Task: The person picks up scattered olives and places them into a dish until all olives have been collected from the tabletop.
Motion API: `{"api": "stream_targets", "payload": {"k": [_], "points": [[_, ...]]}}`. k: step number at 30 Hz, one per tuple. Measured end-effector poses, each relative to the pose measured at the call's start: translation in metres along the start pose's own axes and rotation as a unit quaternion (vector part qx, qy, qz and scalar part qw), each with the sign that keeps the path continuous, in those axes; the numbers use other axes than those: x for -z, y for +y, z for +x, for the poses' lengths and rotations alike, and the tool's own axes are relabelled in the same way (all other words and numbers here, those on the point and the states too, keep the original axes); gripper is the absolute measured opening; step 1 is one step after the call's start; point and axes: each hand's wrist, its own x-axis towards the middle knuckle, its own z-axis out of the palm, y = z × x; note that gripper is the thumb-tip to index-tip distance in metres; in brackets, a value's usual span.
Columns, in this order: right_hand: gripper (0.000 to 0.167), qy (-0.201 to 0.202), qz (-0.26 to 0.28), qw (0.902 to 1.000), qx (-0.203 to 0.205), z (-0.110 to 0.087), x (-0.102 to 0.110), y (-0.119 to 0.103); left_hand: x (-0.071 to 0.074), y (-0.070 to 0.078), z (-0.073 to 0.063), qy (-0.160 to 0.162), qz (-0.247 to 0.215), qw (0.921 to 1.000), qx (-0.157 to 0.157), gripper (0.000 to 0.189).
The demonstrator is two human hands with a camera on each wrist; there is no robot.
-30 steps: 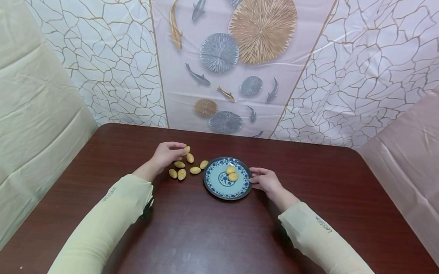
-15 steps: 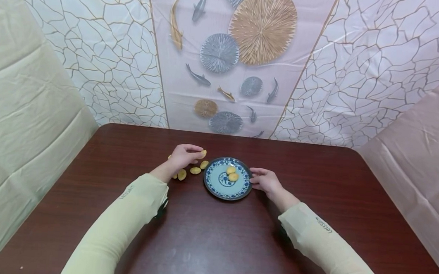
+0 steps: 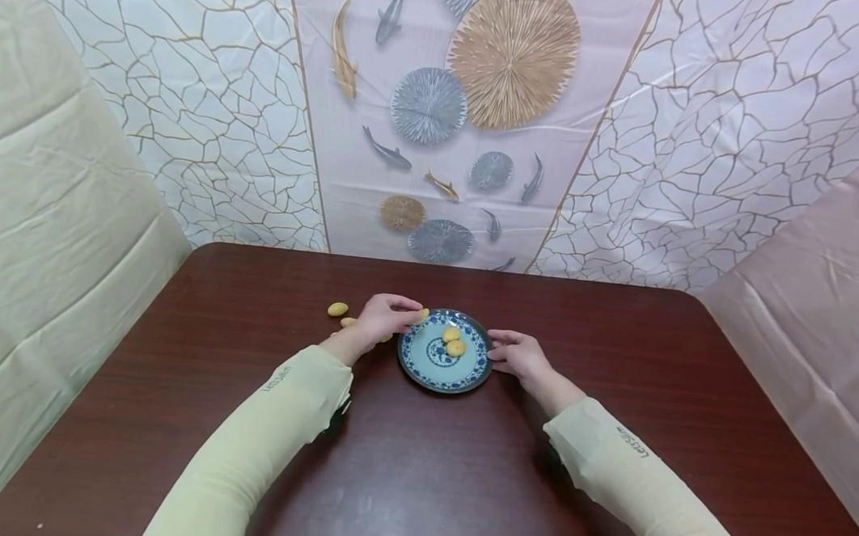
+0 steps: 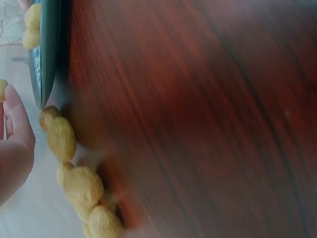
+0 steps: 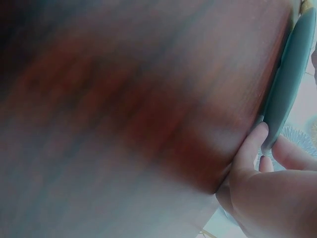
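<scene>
My left hand [image 3: 383,319] pinches a small yellow potato [image 3: 423,315] between thumb and fingertips, over the left rim of a blue-and-white patterned plate [image 3: 424,373]. Two more potatoes [image 3: 455,348] lie together near the plate's middle. At the opposite side, my right hand [image 3: 523,357] holds the plate's right rim; the right wrist view has its fingers [image 5: 257,134] on both sides of the plate edge [image 5: 290,74]. Several loose potatoes [image 4: 83,187] lie on the table left of the plate, partly hidden behind my left hand in the head view.
The plate and potatoes are on a dark reddish-brown table [image 3: 418,478], toward its far edge. Behind it hangs a patterned cloth [image 3: 434,179] with fish and round motifs. Pale padded panels [image 3: 60,224] stand at both sides.
My left hand has carried the pinched potato rightward from the loose group to above the plate's left rim. The right hand and the plate have stayed in place.
</scene>
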Motion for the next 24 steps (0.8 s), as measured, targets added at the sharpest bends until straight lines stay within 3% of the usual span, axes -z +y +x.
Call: {"api": "stream_targets", "payload": {"k": [9,24], "points": [[0.047,-0.002,0.003,1.0000,0.007,0.000,0.000,0.000,-0.012,0.001,0.000,-0.010,0.031,0.9995,-0.003,0.028],[0.047,-0.004,-0.003,1.0000,0.006,0.001,0.000,0.001,-0.028,0.007,-0.005,0.024,0.096,0.9951,0.000,0.021]]}}
